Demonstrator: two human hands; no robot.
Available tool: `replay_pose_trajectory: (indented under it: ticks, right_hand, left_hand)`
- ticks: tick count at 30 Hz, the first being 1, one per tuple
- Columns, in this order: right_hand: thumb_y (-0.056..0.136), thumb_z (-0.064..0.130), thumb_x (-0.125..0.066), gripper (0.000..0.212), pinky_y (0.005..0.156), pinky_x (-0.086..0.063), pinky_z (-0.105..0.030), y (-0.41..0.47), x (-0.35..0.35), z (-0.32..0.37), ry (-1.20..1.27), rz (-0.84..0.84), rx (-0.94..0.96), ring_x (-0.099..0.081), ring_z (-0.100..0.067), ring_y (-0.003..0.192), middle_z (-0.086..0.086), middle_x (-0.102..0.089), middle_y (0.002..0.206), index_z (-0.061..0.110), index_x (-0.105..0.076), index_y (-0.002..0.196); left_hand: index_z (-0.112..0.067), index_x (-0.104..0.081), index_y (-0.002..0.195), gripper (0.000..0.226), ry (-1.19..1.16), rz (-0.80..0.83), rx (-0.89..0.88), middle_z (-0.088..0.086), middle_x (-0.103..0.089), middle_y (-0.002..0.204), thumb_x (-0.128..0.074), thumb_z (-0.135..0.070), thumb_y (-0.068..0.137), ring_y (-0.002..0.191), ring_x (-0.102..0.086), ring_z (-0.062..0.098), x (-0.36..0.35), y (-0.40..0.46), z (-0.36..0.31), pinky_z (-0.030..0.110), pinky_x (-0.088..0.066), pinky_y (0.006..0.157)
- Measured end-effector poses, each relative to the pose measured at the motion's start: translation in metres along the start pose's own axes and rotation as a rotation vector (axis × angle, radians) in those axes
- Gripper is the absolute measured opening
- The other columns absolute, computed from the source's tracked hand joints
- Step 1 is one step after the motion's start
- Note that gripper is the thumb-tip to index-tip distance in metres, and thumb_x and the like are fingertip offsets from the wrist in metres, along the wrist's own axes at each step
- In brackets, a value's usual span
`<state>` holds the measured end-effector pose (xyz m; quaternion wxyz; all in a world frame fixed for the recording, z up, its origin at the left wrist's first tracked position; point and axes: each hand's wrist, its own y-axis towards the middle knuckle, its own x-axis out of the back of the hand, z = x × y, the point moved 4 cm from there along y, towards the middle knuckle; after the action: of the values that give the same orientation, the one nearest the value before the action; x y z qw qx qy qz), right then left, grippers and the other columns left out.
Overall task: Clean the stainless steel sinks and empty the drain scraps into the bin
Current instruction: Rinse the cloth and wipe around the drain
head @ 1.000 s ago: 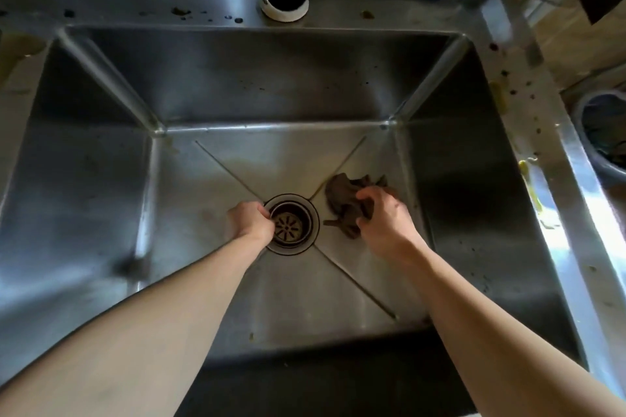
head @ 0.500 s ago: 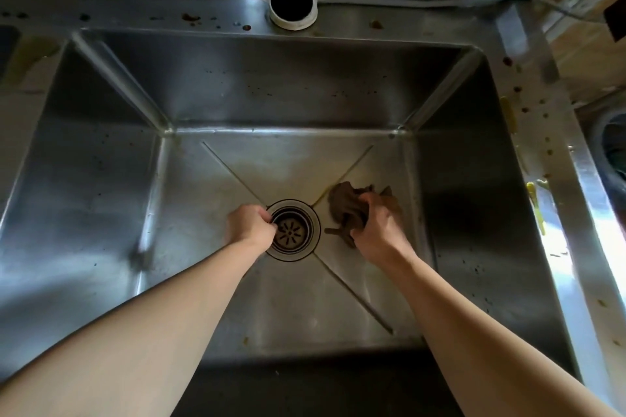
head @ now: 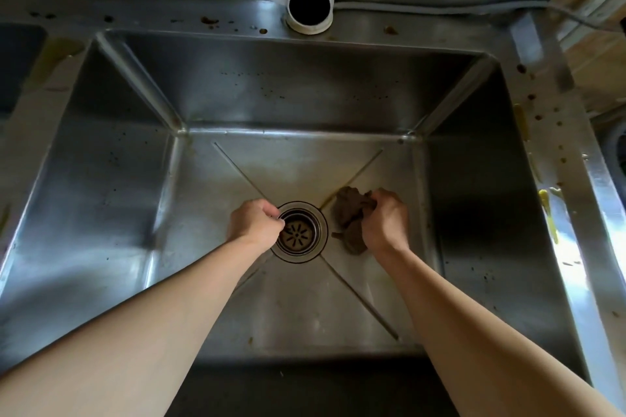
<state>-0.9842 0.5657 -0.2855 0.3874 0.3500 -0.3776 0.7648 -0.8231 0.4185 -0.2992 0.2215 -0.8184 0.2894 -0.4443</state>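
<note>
Both our hands are down on the sink (head: pixel 111 159) floor: our left hand (head: pixel 254 222), fingers curled, pinches at the near-left rim of the drain strainer (head: pixel 298 231). Our right hand (head: pixel 384 220) clutches a brown rag (head: pixel 349 213) just right of the strainer, so we judge the left hand better placed to lift it.

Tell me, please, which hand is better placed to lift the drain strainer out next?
The left hand: its fingers already curl at the drain strainer's rim, while the right hand is busy gripping the brown cloth beside it.
</note>
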Motion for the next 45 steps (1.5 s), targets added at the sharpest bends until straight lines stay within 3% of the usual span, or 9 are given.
replay_pose_trajectory:
  ticks: [3, 7, 14, 17, 31, 35, 38, 41, 45]
  right_hand:
    - [0.090, 0.014, -0.053, 0.010, 0.067, -0.044, -0.031, -0.012, 0.020, 0.010, 0.097, 0.007, -0.018, -0.059, -0.030, 0.083, -0.011, -0.063, 0.087, 0.009, -0.062, 0.089]
    - [0.092, 0.023, -0.054, 0.017, 0.079, -0.049, -0.036, -0.029, 0.049, 0.031, 0.089, 0.010, 0.028, -0.058, -0.028, 0.093, -0.008, -0.063, 0.102, 0.014, -0.065, 0.100]
    - [0.093, 0.019, -0.053, 0.022, 0.081, -0.037, -0.023, -0.055, 0.091, 0.079, 0.038, 0.015, 0.179, -0.052, -0.023, 0.104, -0.008, -0.057, 0.111, 0.009, -0.069, 0.104]
    - [0.091, 0.017, -0.055, 0.022, 0.089, -0.046, -0.030, -0.066, 0.108, 0.104, -0.014, 0.027, 0.230, -0.056, -0.027, 0.104, -0.013, -0.061, 0.108, 0.009, -0.072, 0.101]
    - [0.089, 0.010, -0.053, 0.021, 0.069, -0.040, -0.024, -0.099, 0.164, 0.168, 0.015, -0.109, 0.241, -0.059, -0.023, 0.090, -0.009, -0.066, 0.099, 0.016, -0.071, 0.098]
    - [0.086, 0.005, -0.055, 0.021, 0.075, -0.044, -0.025, -0.104, 0.173, 0.180, 0.143, -0.082, 0.201, -0.058, -0.018, 0.089, 0.001, -0.065, 0.088, 0.017, -0.072, 0.091]
    - [0.084, -0.004, -0.051, 0.032, 0.084, -0.056, -0.044, -0.110, 0.177, 0.187, 0.423, 0.031, 0.128, -0.067, -0.028, 0.089, -0.009, -0.069, 0.085, 0.022, -0.067, 0.075]
    - [0.089, -0.012, -0.042, 0.033, 0.078, -0.057, -0.038, -0.120, 0.186, 0.196, 0.665, 0.176, 0.094, -0.065, -0.026, 0.082, -0.013, -0.064, 0.082, 0.012, -0.063, 0.079]
    - [0.091, -0.013, -0.031, 0.036, 0.077, -0.053, -0.038, -0.125, 0.184, 0.197, 0.936, 0.409, 0.027, -0.062, -0.024, 0.074, -0.013, -0.062, 0.077, 0.007, -0.059, 0.078]
  left_hand:
    - [-0.026, -0.062, 0.072, 0.018, -0.009, 0.036, -0.027, 0.004, -0.072, 0.094, -0.073, -0.013, 0.078, 0.086, -0.069, 0.024, 0.007, -0.009, -0.007, 0.035, -0.055, 0.087]
    - [-0.026, -0.064, 0.083, 0.014, 0.009, 0.065, -0.093, 0.001, -0.071, 0.095, -0.072, -0.013, 0.080, 0.091, -0.067, 0.021, 0.027, -0.030, -0.020, 0.030, -0.053, 0.087]
    - [-0.027, -0.065, 0.084, 0.020, -0.013, 0.074, -0.161, 0.004, -0.071, 0.098, -0.069, -0.009, 0.078, 0.093, -0.066, 0.024, 0.073, -0.064, -0.039, 0.034, -0.053, 0.089]
    - [-0.027, -0.067, 0.087, 0.019, -0.003, 0.059, -0.200, 0.002, -0.070, 0.099, -0.067, -0.009, 0.079, 0.093, -0.064, 0.022, 0.094, -0.075, -0.047, 0.030, -0.053, 0.086]
    - [-0.024, -0.060, 0.091, 0.023, 0.040, 0.084, -0.312, 0.004, -0.065, 0.101, -0.063, -0.005, 0.079, 0.092, -0.059, 0.022, 0.161, -0.110, -0.072, 0.027, -0.047, 0.075]
    - [-0.022, -0.056, 0.116, 0.040, 0.055, 0.145, -0.336, 0.004, -0.064, 0.114, -0.073, -0.017, 0.079, 0.099, -0.060, 0.021, 0.162, -0.113, -0.070, 0.028, -0.048, 0.079]
    - [-0.029, -0.036, 0.140, 0.075, 0.095, 0.196, -0.371, 0.007, -0.054, 0.132, -0.075, -0.020, 0.076, 0.103, -0.056, 0.021, 0.159, -0.120, -0.074, 0.029, -0.046, 0.082]
    - [-0.033, -0.009, 0.151, 0.102, 0.051, 0.316, -0.402, 0.009, -0.048, 0.139, -0.074, -0.014, 0.075, 0.101, -0.051, 0.020, 0.151, -0.127, -0.080, 0.029, -0.042, 0.080]
    - [-0.024, -0.026, 0.144, 0.076, -0.181, 0.491, -0.451, 0.011, -0.067, 0.112, -0.066, -0.005, 0.083, 0.094, -0.064, 0.019, 0.142, -0.138, -0.092, 0.030, -0.051, 0.068]
